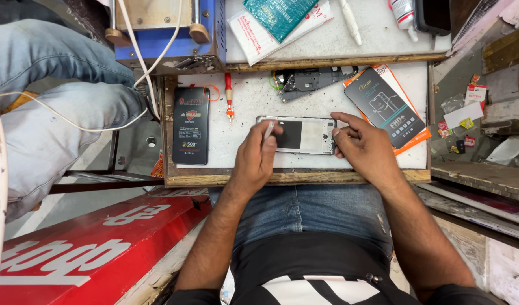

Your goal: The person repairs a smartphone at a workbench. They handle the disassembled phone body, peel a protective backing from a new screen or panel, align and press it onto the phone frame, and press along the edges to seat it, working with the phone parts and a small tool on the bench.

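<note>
An opened phone frame point(305, 135) lies flat on the small white worktop point(248, 101). My left hand point(256, 155) rests on its left end and is closed on a thin metal tool point(268, 131), whose tip points at the frame's dark inner area. At the frame's right end, my right hand point(364, 144) presses down with spread fingers and holds nothing.
A black battery pack point(190, 125) lies left, next to a red screwdriver point(229, 99). A removed phone board point(310, 80) and an orange-edged screen package point(390, 107) sit behind. A blue machine point(169, 34) stands back left. Another person's jeans-clad legs point(50, 107) are at the left.
</note>
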Action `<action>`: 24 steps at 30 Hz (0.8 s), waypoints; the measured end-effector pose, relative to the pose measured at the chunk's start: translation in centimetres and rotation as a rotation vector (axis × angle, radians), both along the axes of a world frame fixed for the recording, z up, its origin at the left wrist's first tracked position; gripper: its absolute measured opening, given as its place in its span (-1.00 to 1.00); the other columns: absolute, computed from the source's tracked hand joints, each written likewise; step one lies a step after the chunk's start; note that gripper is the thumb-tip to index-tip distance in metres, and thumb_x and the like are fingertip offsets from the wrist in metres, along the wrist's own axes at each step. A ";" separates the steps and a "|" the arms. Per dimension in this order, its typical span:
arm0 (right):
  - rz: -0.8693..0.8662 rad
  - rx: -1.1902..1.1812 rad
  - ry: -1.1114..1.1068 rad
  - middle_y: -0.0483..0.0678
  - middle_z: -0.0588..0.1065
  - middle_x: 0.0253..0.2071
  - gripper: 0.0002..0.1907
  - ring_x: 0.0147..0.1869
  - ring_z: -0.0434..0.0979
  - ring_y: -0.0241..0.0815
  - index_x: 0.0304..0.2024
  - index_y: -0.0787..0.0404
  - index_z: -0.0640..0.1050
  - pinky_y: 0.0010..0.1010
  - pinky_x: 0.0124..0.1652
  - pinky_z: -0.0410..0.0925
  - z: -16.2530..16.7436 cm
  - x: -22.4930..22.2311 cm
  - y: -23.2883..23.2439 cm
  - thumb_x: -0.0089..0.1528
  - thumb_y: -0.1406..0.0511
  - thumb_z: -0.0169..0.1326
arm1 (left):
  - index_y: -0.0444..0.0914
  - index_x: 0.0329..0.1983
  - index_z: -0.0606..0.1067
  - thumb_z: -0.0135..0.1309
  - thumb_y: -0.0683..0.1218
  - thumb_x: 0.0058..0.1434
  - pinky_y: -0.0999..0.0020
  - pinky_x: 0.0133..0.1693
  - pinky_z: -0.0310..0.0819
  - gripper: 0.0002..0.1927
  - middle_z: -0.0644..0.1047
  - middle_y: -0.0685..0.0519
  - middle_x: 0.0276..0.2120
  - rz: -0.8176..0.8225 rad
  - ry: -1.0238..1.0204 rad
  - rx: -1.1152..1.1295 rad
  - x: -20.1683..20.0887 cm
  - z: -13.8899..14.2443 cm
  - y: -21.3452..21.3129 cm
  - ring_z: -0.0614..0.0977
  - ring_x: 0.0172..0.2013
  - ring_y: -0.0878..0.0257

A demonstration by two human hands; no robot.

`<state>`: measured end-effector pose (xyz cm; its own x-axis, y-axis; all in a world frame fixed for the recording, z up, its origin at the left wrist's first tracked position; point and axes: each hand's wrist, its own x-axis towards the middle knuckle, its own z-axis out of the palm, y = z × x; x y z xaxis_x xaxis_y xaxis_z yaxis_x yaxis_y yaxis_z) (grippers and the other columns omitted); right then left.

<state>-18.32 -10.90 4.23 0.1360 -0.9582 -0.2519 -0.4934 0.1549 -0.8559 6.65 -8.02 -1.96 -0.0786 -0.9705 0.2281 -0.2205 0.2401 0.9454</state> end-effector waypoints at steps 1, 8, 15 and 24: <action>-0.016 0.002 0.007 -0.07 0.57 -0.44 -0.58 -0.40 0.58 -0.38 0.25 0.33 0.48 -0.56 -0.36 0.48 0.0 0.0 0.0 0.36 0.30 0.05 | -0.28 0.26 0.39 -0.18 -0.15 0.56 0.32 -0.05 0.63 -0.71 0.59 -0.09 -0.11 0.029 -0.011 -0.080 -0.1 -0.3 0.1 0.66 -0.11 0.19; -0.008 -0.024 -0.031 -0.05 0.56 -0.42 -0.58 -0.39 0.57 -0.38 0.24 0.33 0.49 -0.54 -0.37 0.46 0.4 0.3 0.1 0.35 0.31 0.07 | -0.32 0.41 0.11 -0.25 -0.26 0.43 0.36 -0.26 0.55 -0.53 0.59 -0.06 -0.28 0.121 -0.015 0.051 1.1 0.2 -0.1 0.65 -0.34 0.25; 0.068 -0.392 0.361 0.11 0.62 0.00 -0.64 -0.25 0.67 -0.17 0.16 0.20 0.56 -0.44 -0.31 0.51 3.5 1.2 0.9 0.30 0.30 0.17 | -0.26 0.36 -0.03 -0.31 -0.36 0.37 0.45 -0.24 0.44 -0.48 0.58 -0.14 0.00 -0.060 0.169 0.066 -0.2 1.9 0.0 0.53 -0.31 0.29; 0.213 -0.008 -0.117 0.04 0.67 -0.22 -0.44 -0.22 0.72 -0.25 0.34 0.19 0.32 -0.45 -0.27 0.58 2.9 6.6 1.3 0.30 0.33 0.14 | -0.17 0.43 0.02 -0.11 -0.34 0.34 0.36 0.01 0.56 -0.36 0.52 -0.12 0.00 -0.015 1.121 0.279 -4.2 3.7 0.1 0.59 -0.03 0.28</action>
<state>-11.72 -9.65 7.16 0.3634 -0.9065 -0.2149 -0.4118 0.0506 -0.9099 2.47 -7.94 1.71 0.0205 -0.9988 -0.0456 0.7773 -0.0128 0.6290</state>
